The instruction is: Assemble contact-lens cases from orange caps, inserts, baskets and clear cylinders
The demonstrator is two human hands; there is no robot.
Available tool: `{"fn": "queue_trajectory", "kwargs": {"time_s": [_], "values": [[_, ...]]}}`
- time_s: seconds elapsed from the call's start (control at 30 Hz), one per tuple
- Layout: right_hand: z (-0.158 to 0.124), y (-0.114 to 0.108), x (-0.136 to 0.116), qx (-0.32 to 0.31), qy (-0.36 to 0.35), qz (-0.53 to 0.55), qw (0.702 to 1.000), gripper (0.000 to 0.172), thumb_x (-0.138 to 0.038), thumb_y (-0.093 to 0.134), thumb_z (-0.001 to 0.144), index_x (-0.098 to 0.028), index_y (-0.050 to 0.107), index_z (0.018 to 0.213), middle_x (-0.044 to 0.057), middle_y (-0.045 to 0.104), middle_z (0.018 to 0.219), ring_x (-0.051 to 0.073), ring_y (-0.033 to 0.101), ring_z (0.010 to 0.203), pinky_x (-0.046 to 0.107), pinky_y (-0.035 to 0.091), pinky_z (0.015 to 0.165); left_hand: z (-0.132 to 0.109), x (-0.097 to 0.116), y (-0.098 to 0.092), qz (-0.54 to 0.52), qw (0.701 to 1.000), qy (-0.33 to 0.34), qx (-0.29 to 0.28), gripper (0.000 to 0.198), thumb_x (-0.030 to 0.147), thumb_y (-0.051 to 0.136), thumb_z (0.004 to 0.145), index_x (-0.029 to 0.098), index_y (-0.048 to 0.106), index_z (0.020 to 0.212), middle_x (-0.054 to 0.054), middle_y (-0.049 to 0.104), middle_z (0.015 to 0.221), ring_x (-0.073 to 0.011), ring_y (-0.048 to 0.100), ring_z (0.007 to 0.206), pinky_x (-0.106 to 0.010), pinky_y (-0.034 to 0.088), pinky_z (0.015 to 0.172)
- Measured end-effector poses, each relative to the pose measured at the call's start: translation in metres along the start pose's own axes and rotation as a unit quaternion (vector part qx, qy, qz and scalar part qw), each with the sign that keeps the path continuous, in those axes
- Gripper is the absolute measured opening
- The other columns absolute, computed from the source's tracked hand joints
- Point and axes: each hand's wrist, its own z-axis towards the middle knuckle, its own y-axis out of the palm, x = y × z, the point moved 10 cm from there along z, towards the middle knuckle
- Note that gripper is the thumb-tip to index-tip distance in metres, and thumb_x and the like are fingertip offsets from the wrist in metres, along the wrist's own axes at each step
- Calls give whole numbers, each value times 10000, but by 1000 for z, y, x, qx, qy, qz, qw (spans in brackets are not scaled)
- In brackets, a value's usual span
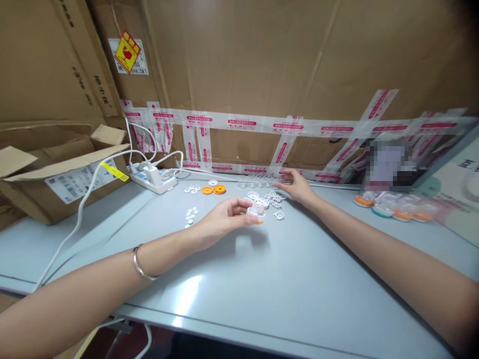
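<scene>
My left hand (234, 215) is closed on a small round plastic assembly (256, 214), with a white ring, an orange base and a clear part on top, held just above the table. My right hand (295, 187) reaches to the back, thumb and fingers apart, beside the end of a row of clear plastic cups (260, 180). Whether it touches the last cup I cannot tell. Between the hands lie white rings (253, 195) and several small white wheel-like parts (275, 198). One such part (279, 215) lies apart, nearer to me.
Orange rings (219, 189) and small white caps (191, 213) lie left of my hands. A power strip (157, 183) with white cables and an open carton (63, 174) stand at left. Finished-looking clear-topped pieces (402, 212) sit at right. Taped cardboard (239, 60) walls the back.
</scene>
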Motion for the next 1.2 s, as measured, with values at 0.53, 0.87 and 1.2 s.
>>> {"fn": "queue_trajectory", "kwargs": {"time_s": [0.53, 0.87, 1.2], "values": [[-126, 9, -146, -166, -62, 181, 967, 322, -305, 633, 771, -260, 581, 1085, 30, 652, 986, 165, 611, 919, 326, 514, 815, -6, 17, 17, -58, 996, 47, -57, 264, 276, 610, 816, 139, 637, 1040, -77, 659, 1017, -162, 603, 958, -310, 418, 938], [-134, 15, -148, -177, -67, 179, 966, 279, -277, 640, 765, -250, 618, 1042, 25, 683, 966, 168, 645, 887, 329, 547, 801, -9, 22, 21, -37, 993, 76, -83, 263, 278, 569, 849, 167, 631, 1080, -71, 656, 1039, -167, 598, 973, -321, 413, 946], [-138, 17, -154, -173, -89, 147, 970, 270, -252, 631, 767, -251, 633, 1036, 21, 692, 957, 175, 654, 876, 331, 554, 796, -10, 23, 20, -38, 993, 82, -79, 250, 301, 597, 826, 182, 656, 1038, -55, 656, 1040, -159, 601, 941, -325, 426, 930]]}}
